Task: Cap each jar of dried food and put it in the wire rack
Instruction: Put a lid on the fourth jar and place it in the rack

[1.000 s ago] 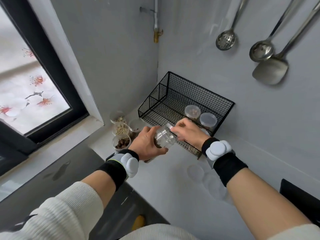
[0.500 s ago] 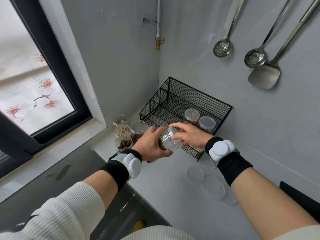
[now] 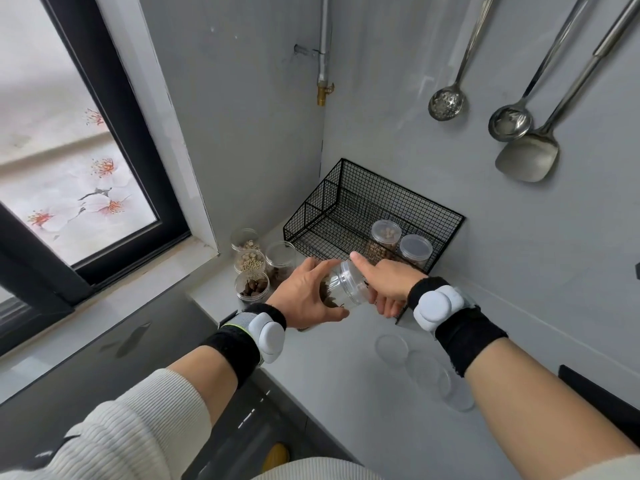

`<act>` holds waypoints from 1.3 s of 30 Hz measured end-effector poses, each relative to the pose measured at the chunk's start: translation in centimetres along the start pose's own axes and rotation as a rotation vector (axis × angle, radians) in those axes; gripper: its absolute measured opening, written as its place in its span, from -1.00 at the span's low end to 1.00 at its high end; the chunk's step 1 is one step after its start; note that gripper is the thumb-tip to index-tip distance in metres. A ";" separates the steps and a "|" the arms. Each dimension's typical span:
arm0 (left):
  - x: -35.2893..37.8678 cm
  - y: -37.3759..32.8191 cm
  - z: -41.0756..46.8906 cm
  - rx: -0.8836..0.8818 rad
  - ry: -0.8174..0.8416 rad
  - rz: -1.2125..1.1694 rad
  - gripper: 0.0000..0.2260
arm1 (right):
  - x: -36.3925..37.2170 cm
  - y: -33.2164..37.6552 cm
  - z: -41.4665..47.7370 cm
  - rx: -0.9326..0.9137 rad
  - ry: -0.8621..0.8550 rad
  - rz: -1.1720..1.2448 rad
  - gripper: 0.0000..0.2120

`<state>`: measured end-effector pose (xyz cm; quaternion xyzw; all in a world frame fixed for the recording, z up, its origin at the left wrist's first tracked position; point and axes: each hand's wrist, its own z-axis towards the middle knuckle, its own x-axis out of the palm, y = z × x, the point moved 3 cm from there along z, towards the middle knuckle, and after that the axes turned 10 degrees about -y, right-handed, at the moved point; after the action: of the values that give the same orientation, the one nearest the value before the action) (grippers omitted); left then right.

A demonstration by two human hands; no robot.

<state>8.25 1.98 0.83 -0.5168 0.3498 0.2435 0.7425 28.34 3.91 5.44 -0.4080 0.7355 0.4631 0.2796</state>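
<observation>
A clear plastic jar (image 3: 347, 287) with dark dried food lies tilted between my hands, just in front of the black wire rack (image 3: 353, 199). My left hand (image 3: 304, 296) grips its base end. My right hand (image 3: 384, 282) is on its lid end, forefinger stretched over the top. Two capped jars (image 3: 386, 233) (image 3: 415, 247) stand in the rack's right part. Several uncapped jars (image 3: 251, 287) (image 3: 250, 261) (image 3: 281, 256) (image 3: 245, 239) cluster on the counter left of the rack. Three clear loose lids (image 3: 392, 349) (image 3: 424, 370) (image 3: 457, 393) lie on the counter by my right forearm.
The grey counter (image 3: 332, 386) ends at a dark lower surface (image 3: 86, 358) on the left. A window (image 3: 62, 174) fills the left wall. A skimmer (image 3: 446, 103), a ladle (image 3: 510, 123) and a spatula (image 3: 528, 157) hang on the right wall. A pipe with a brass valve (image 3: 322, 91) runs down the corner.
The jar has stayed between both hands in front of the rack. My right hand has shifted around the lid end, its forefinger now stretched across the top.
</observation>
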 end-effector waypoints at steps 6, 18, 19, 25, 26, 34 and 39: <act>-0.3 0.0 -0.4 -0.024 -0.005 -0.002 -0.06 | -0.9 0.5 -0.4 -0.254 -0.027 0.253 -0.48; 0.2 -0.9 -1.4 -0.038 0.019 -0.030 -0.06 | -0.1 -0.3 -0.9 -0.349 0.034 0.248 -0.55; 0.3 -0.9 -1.6 -0.042 0.021 -0.035 -0.06 | 0.0 -0.3 -0.9 -0.352 0.038 0.227 -0.54; 0.5 -2.1 -1.7 -0.052 -0.007 -0.069 -0.08 | -0.4 -0.9 -0.9 -0.399 0.054 0.246 -0.59; 0.3 -2.3 -1.6 -0.049 -0.010 -0.068 -0.08 | -0.6 -0.9 -0.9 -0.420 0.072 0.288 -0.58; -0.1 -3.4 -1.0 -0.010 0.003 -0.122 -0.21 | -3.0 -1.5 -1.1 -0.585 0.128 0.400 -0.41; 0.3 -3.4 -1.3 -0.040 -0.002 -0.124 -0.23 | -3.5 -1.6 -0.5 -0.600 0.165 0.351 -0.40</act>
<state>10.53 -0.38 2.31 -0.5522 0.3115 0.2044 0.7459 31.49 4.23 7.67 -0.3752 0.6459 0.6648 0.0033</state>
